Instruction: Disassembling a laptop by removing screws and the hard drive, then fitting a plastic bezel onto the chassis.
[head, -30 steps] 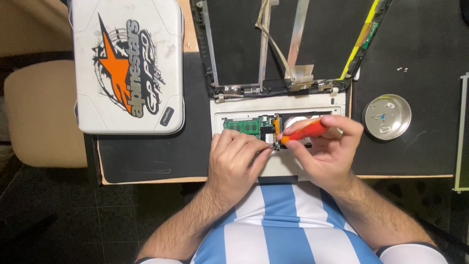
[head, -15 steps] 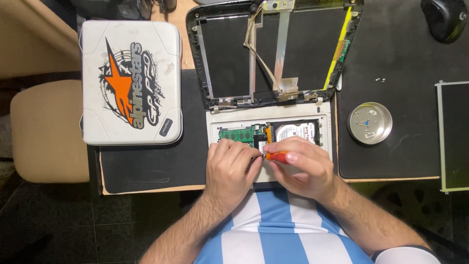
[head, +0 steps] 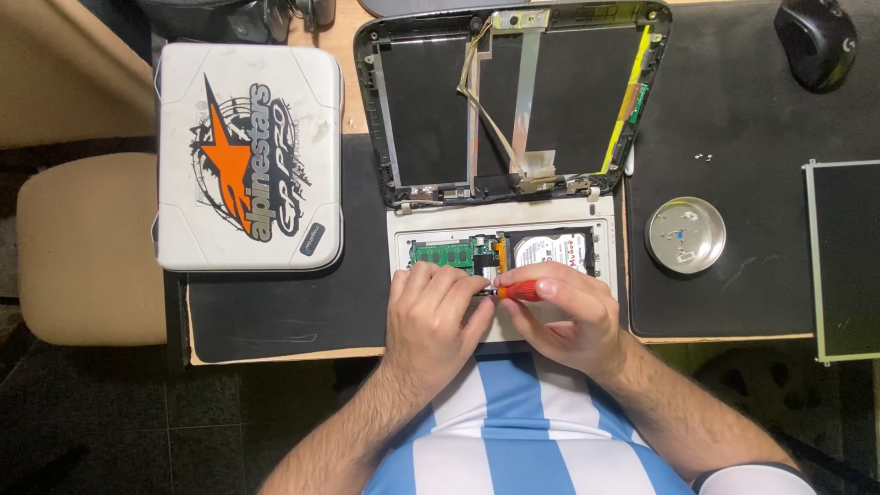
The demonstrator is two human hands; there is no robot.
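Orange-handled screwdriver [head: 522, 291] lay pinched in our right hand [head: 566, 316], its tip at the opened white laptop base [head: 502, 275] on the black desk mat [head: 275, 312]. Our left hand [head: 438, 316] pressed beside it, fingers curled on the base.

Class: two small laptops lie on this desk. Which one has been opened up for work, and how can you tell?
The opened laptop at the centre: its screen frame is bare and its base shows a green circuit board and a drive. The closed white laptop to its left is shut, its stickered lid up.
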